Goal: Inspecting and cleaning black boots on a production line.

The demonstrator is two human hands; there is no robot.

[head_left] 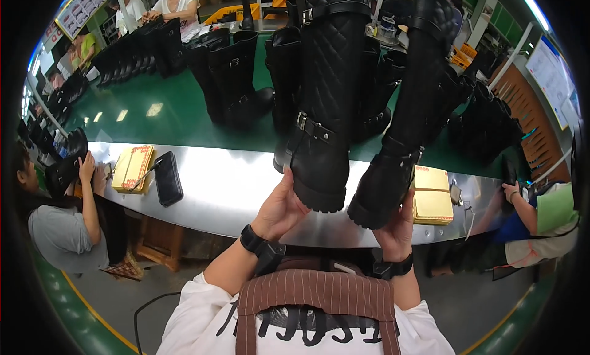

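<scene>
A tall black boot (322,164) with a quilted shaft and buckled straps stands upright in my left hand (279,206), which grips it low, near the sole. Beside it, my right hand (396,229) holds a second black boot (384,183) the same way, its shaft leaning up and to the right. Both boots are raised in front of me over the metal edge of the bench (227,186), toes toward me. The fingers under the soles are partly hidden by the boots.
More black boots (236,85) stand on the green bench top (147,109). A phone (168,179) and yellow card stack (132,167) lie left; another yellow stack (432,198) lies right. Co-workers sit either side, the left person's hand (87,167) at a boot.
</scene>
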